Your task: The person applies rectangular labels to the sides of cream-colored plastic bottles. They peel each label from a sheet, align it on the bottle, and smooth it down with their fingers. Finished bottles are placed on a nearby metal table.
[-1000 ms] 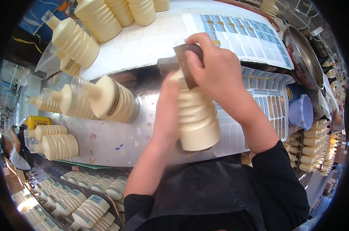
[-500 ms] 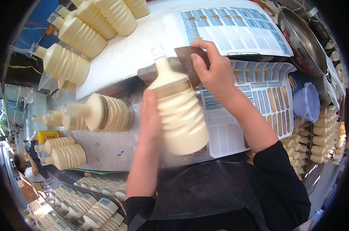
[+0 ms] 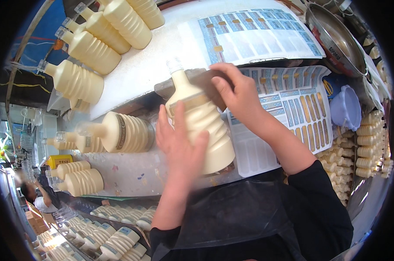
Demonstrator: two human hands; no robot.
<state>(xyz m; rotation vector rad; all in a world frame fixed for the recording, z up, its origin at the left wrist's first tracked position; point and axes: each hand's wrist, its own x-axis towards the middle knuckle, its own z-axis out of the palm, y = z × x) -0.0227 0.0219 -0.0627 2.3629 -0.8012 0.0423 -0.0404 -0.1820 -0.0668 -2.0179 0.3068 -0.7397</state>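
Note:
A cream bottle [image 3: 207,130] with rippled sides and a clear threaded neck lies in front of me, neck pointing away. A band label [image 3: 189,101] crosses its shoulder. Over the bottle's left side and front is my left hand [image 3: 179,141], slightly blurred, fingers stretched and spread; whether the fingertips press on it I cannot tell. My right hand [image 3: 242,93] pinches a flat dark brown piece [image 3: 215,89], like a scraper, against the bottle's right shoulder. Behind the neck sits a grey pad [image 3: 165,88], partly hidden.
Sticker sheets [image 3: 288,108] lie to the right, with another blue sheet [image 3: 258,37] on the white board [image 3: 162,56]. More cream bottles [image 3: 125,132] stand left. A lilac bucket [image 3: 345,108] and metal pan [image 3: 336,35] are at right. A person [image 3: 40,195] is at far left.
My left hand has moved from the bottle's left edge onto its front, fingers spreading. The brown piece has shifted slightly toward the bottle's shoulder, and the view has tilted a little.

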